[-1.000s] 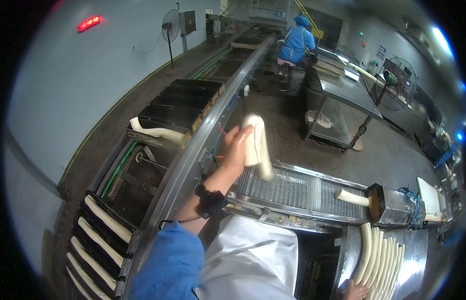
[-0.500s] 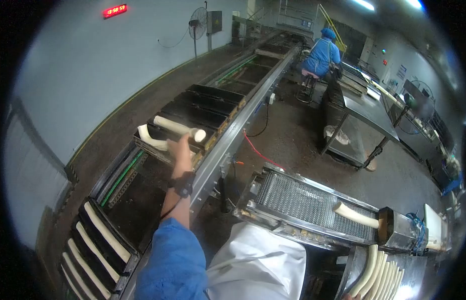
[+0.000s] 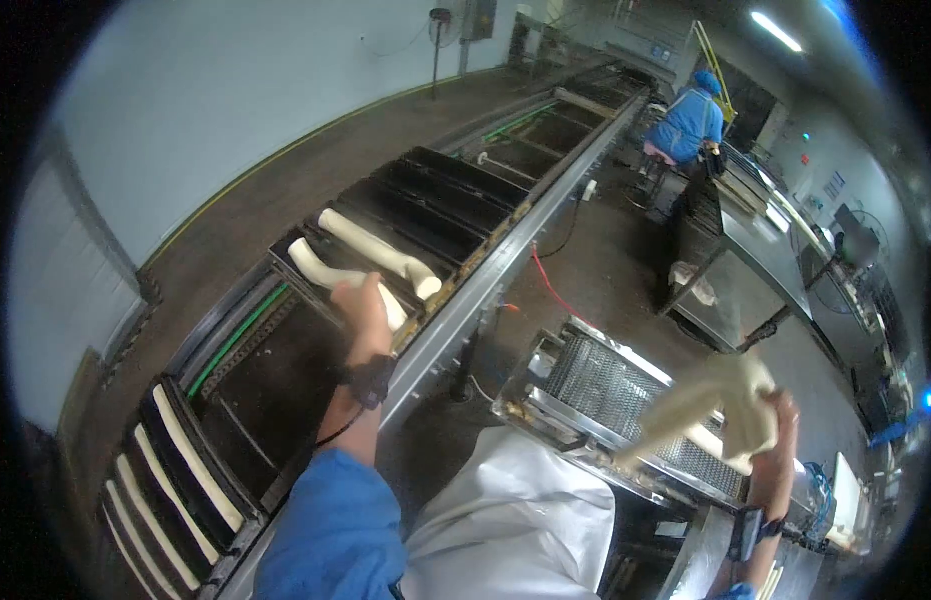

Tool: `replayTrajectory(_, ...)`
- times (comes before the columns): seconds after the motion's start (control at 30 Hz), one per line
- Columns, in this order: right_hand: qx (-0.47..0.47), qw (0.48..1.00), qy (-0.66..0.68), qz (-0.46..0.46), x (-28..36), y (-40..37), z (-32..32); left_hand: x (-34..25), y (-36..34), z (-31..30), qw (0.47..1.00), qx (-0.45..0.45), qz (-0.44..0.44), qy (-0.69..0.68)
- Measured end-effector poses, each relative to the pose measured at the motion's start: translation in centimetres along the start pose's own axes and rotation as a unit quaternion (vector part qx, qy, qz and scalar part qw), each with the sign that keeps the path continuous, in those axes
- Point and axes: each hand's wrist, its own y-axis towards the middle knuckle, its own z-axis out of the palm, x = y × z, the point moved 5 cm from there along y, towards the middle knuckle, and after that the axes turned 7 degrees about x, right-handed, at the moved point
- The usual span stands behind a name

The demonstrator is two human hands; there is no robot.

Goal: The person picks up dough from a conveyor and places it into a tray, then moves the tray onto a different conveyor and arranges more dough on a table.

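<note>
My left hand (image 3: pixel 362 306) is closed around the near part of a pale dough roll (image 3: pixel 312 264), which lies bent in the nearest slot of a black tray (image 3: pixel 441 190). A second dough roll (image 3: pixel 371 244) rests in the slot behind it, its near end curled by the tray's edge. On the right, my right hand (image 3: pixel 784 425) grips a bunch of dough rolls (image 3: pixel 731 395), raised over a small mesh conveyor (image 3: pixel 598 388). These rolls droop to the left and are smeared by motion. Behind them, another dough roll (image 3: pixel 708 440) shows on the mesh.
A metal-railed conveyor (image 3: pixel 486 270) runs away toward the back. Another black tray (image 3: pixel 176 480) with several dough strips sits at lower left. A person in blue (image 3: pixel 686 125) sits farther back beside a steel table (image 3: pixel 756 250). A red hose (image 3: pixel 549 280) hangs from the rail.
My right hand has come up from the lower right with dough rolls. The roll at my left hand lies more along its slot, and the one behind has settled lower. The view has shifted.
</note>
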Motion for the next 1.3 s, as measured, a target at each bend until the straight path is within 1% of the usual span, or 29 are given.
replayTrajectory(0.07,0.022,0.999,0.041,-0.011,3.9,3.2,5.2,0.7,-0.1,-1.4,1.0,-0.025,-0.003,0.006)
replayTrajectory(0.13,0.126,0.985,0.111,-0.032,6.4,6.4,11.6,1.4,-0.3,-2.6,0.999,-0.04,0.003,0.004)
replayTrajectory(0.17,0.219,0.962,0.143,-0.08,7.5,7.3,15.6,1.8,0.0,-3.2,1.0,-0.023,0.006,0.002)
replayTrajectory(0.2,0.309,0.926,0.174,-0.127,8.1,7.8,18.9,1.4,-0.5,-4.0,1.0,-0.029,0.007,0.005)
replayTrajectory(0.27,0.363,0.914,0.114,-0.141,6.7,9.4,21.8,0.0,-1.7,-5.1,0.999,-0.021,-0.012,0.027)
replayTrajectory(0.33,0.361,0.921,0.078,-0.123,3.7,10.8,22.5,1.8,-0.8,-6.4,0.999,-0.039,-0.009,0.019)
replayTrajectory(0.4,0.313,0.94,-0.063,-0.12,-1.0,12.7,21.5,2.0,-0.8,-7.6,0.998,-0.054,-0.006,0.011)
replayTrajectory(0.47,0.29,0.941,-0.171,-0.015,-6.7,13.7,19.1,0.4,-1.9,-8.5,1.0,-0.028,-0.011,-0.004)
replayTrajectory(0.5,0.242,0.904,-0.353,-0.023,-10.7,15.2,16.5,0.7,-1.9,-9.0,1.0,-0.028,-0.011,-0.004)
replayTrajectory(0.53,0.185,0.832,-0.521,-0.031,-14.8,16.5,13.4,1.2,-1.8,-9.9,0.999,-0.033,-0.021,-0.011)
replayTrajectory(0.6,0.159,0.767,-0.609,0.129,-22.2,16.8,7.8,1.4,-2.1,-10.9,0.999,-0.036,-0.029,-0.022)
replayTrajectory(0.67,0.042,0.713,-0.698,0.05,-23.8,14.5,6.1,0.3,-3.3,-12.2,0.997,-0.044,-0.057,-0.003)
replayTrajectory(0.7,0.027,0.687,-0.725,-0.035,-23.2,13.5,6.7,0.5,-3.3,-13.0,0.998,-0.022,-0.064,-0.017)
replayTrajectory(0.73,0.028,0.686,-0.727,-0.034,-23.1,13.3,6.7,0.8,-3.4,-13.7,0.997,-0.022,-0.067,-0.016)
replayTrajectory(0.8,0.089,0.646,-0.758,0.001,-23.3,12.5,8.2,0.8,-3.8,-15.1,0.999,-0.027,-0.024,0.021)
replayTrajectory(0.83,0.097,0.642,-0.76,-0.024,-23.0,12.5,8.9,0.9,-3.8,-15.5,0.996,-0.03,-0.027,0.073)
replayTrajectory(0.87,0.096,0.642,-0.76,-0.026,-22.1,13.0,9.6,0.9,-4.4,-15.9,0.997,-0.03,-0.026,0.072)
replayTrajectory(0.9,0.081,0.685,-0.723,-0.013,-20.1,13.4,10.2,-1.8,-6.2,-16.0,0.98,-0.036,0.02,0.197)
replayTrajectory(0.93,0.067,0.725,-0.685,0.001,-17.9,13.8,10.5,-3.5,-7.6,-16.1,0.945,-0.042,0.063,0.319)
replayTrajectory(0.97,0.061,0.768,-0.637,-0.036,-15.4,14.6,10.0,-4.5,-8.5,-16.4,0.896,-0.076,0.178,0.4)
replayTrajectory(1.0,0.054,0.807,-0.584,-0.071,-12.4,15.1,9.4,-5.5,-9.1,-16.4,0.895,-0.076,0.177,0.402)
replayTrajectory(1.03,0.041,0.892,-0.44,-0.102,-7.8,14.3,10.2,-7.4,-10.2,-15.5,0.871,-0.034,0.236,0.43)
replayTrajectory(1.07,0.022,0.922,-0.374,-0.1,-4.8,14.4,9.8,-8.4,-11.0,-14.6,0.841,0.008,0.295,0.454)
replayTrajectory(1.1,0.031,0.969,-0.218,-0.115,-2.2,14.4,9.9,-7.5,-10.6,-14.3,0.843,0.052,0.269,0.463)
replayTrajectory(1.13,0.058,0.975,-0.172,-0.131,1.3,13.6,11.1,-6.9,-10.2,-14.4,0.843,0.052,0.269,0.463)
replayTrajectory(1.2,0.104,0.973,-0.05,-0.202,5.7,12.8,13.2,-5.7,-9.4,-13.8,0.809,0.122,0.238,0.524)
replayTrajectory(1.23,0.193,0.958,0.016,-0.211,7.1,12.6,14.5,-6.4,-9.7,-13.7,0.78,0.124,0.26,0.556)
replayTrajectory(1.27,0.252,0.939,0.054,-0.228,9.0,10.5,17.5,-6.2,-9.4,-14.1,0.777,0.122,0.261,0.56)
replayTrajectory(1.3,0.307,0.917,0.041,-0.253,10.2,8.7,20.1,-5.8,-9.2,-14.4,0.75,0.137,0.328,0.558)
